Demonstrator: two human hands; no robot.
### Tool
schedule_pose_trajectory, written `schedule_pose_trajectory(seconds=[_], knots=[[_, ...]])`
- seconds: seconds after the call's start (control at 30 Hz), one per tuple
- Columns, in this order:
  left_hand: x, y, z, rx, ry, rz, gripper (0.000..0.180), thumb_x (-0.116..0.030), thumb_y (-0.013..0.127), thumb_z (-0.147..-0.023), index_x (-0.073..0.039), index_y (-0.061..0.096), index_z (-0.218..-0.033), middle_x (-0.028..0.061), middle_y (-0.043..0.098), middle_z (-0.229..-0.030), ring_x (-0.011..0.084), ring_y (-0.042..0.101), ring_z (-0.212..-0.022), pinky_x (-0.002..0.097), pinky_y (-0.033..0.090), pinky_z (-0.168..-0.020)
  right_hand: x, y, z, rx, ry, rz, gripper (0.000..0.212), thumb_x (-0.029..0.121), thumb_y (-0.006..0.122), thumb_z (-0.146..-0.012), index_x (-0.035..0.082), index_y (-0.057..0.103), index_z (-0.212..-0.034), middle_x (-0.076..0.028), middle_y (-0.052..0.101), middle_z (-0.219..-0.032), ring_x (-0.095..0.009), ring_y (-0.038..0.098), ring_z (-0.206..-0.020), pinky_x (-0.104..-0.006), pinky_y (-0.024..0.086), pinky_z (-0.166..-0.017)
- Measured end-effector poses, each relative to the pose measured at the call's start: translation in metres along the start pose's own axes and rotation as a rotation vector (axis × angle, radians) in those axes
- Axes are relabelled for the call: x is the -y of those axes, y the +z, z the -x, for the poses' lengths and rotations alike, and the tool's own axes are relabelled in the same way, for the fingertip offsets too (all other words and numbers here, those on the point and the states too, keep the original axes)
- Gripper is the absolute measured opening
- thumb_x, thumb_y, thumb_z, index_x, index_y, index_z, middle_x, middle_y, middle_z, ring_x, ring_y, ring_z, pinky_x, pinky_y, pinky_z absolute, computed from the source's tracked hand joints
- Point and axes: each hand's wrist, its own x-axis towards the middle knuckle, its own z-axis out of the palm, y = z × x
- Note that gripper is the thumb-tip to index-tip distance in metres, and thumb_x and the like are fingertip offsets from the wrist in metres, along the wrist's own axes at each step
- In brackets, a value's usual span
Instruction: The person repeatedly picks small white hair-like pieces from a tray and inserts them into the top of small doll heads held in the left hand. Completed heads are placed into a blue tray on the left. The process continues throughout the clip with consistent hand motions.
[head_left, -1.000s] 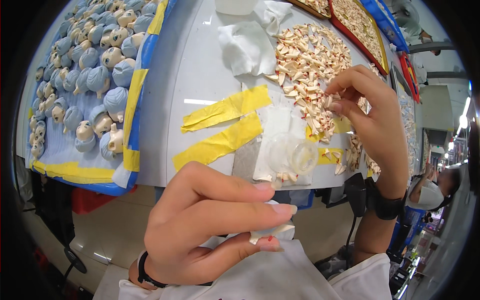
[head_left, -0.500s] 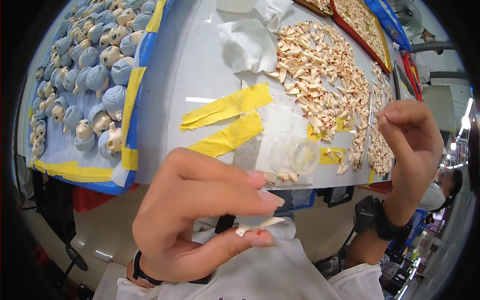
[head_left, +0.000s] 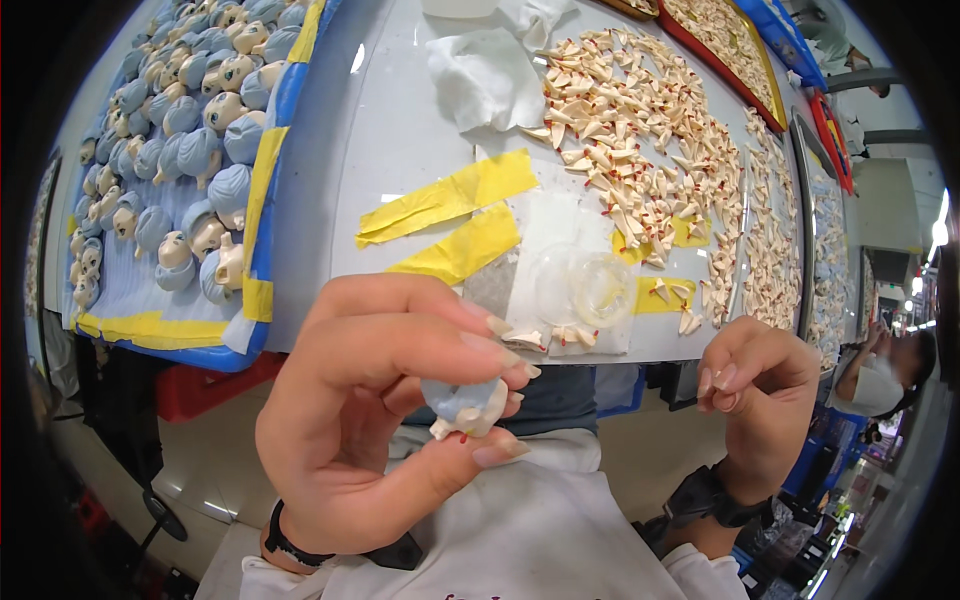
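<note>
My left hand (head_left: 345, 400) pinches a small doll head (head_left: 462, 405) with pale blue hair between the thumb and fingers, in front of the table's near edge. A pale stub and a small red spot show on the head's underside, by the thumb. To the right, my right hand (head_left: 768, 385) is apart from it, thumb and fingertips pressed together; whatever they may hold is too small to make out. Beyond my hands sits a round clear dish (head_left: 598, 290) on a white pad, with a few pale pointed pieces (head_left: 575, 336) along the pad's near edge.
A blue tray (head_left: 258, 240) with yellow tape holds many blue-haired doll heads at left. Pale pointed pieces with red tips (head_left: 640, 150) lie spread on the table. Yellow tape strips (head_left: 450, 200), a white cloth (head_left: 485, 80) and a red-edged tray (head_left: 735, 75) are there too.
My right hand has come down and nearer the table's front edge, its fingers drawn together. My left hand has turned the doll head and shifted it slightly left and up.
</note>
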Motion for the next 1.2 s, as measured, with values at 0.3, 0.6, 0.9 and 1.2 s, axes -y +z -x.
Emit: schedule_pose_trajectory(seconds=[0.3,0.6,0.9,1.2], knots=[[0.001,-0.001,0.003,-0.017,0.044,-0.115,0.047,-0.015,0.074,-0.069,-0.001,0.046,-0.104,0.0131,0.047,-0.098,0.02,0.057,-0.078,0.0233,0.048,-0.059,0.005,0.009,-0.012,0.084,-0.24,0.14,0.017,-0.014,0.059,-0.064,-0.005,0.066,-0.078,-0.016,0.06,-0.078,-0.018,0.059,-0.061,-0.0245,0.045,-0.052],[-0.001,-0.001,0.004,-0.038,0.065,-0.068,0.051,-0.004,0.077,-0.063,-0.004,0.043,-0.101,0.0134,0.048,-0.098,0.0198,0.057,-0.08,0.0226,0.05,-0.066,0.01,0.033,-0.05,0.132,-0.527,0.479,0.021,-0.015,0.062,-0.06,-0.002,0.057,-0.075,-0.011,0.055,-0.078,-0.015,0.053,-0.066,-0.0233,0.042,-0.056],[-0.001,-0.024,-0.001,0.084,0.175,-0.391,0.053,-0.018,0.081,-0.061,-0.007,0.042,-0.094,0.0143,0.05,-0.098,0.0189,0.055,-0.077,0.0229,0.047,-0.063,0.015,0.05,-0.051,0.068,-0.753,0.962,0.015,-0.005,0.066,-0.057,0.002,0.059,-0.068,-0.006,0.054,-0.066,-0.018,0.05,-0.064,-0.0263,0.037,-0.057],[0.005,-0.013,-0.004,0.064,0.136,-0.329,0.043,-0.015,0.079,-0.062,-0.004,0.049,-0.091,0.0155,0.051,-0.096,0.0194,0.052,-0.083,0.0289,0.042,-0.074,0.011,0.054,-0.051,0.007,-0.758,0.935,0.014,-0.004,0.067,-0.057,0.001,0.059,-0.067,-0.007,0.055,-0.066,-0.019,0.049,-0.064,-0.0272,0.036,-0.058]])
